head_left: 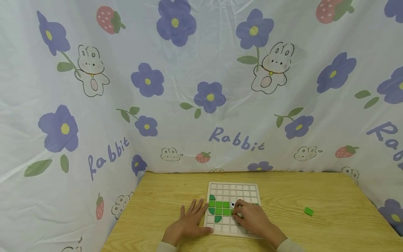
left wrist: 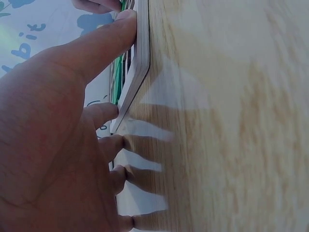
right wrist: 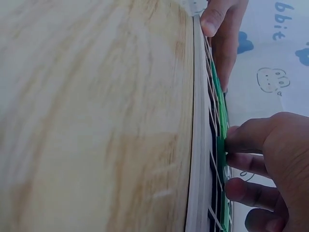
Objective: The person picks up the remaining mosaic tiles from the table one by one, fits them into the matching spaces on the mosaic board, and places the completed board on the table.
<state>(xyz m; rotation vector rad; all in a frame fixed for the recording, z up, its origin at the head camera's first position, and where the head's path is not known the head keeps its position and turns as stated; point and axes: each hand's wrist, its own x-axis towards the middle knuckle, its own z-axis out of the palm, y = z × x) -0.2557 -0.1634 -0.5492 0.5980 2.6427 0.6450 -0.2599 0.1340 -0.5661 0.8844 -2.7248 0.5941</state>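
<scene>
A square wooden grid board [head_left: 233, 229] lies on the table, bearing bright green square tiles [head_left: 218, 204], dark green quarter-round tiles [head_left: 218, 219] and a black-and-white eye tile [head_left: 233, 205]. My left hand [head_left: 189, 224] is spread flat at the board's left side, its thumb [left wrist: 108, 41] over the near left corner and its other fingers reaching along the edge onto the table. Over the middle of the board, the bent fingers of my right hand [head_left: 252, 217] pinch a green tile [head_left: 231, 212] low in the grid, just below the eye tile. Most of that tile is hidden by the fingertips.
One loose green tile [head_left: 309, 211] lies on the wood-grain table [head_left: 340, 224] to the right of the board. Behind the table and at both sides hangs a white cloth [head_left: 185, 140] printed with rabbits, flowers and strawberries.
</scene>
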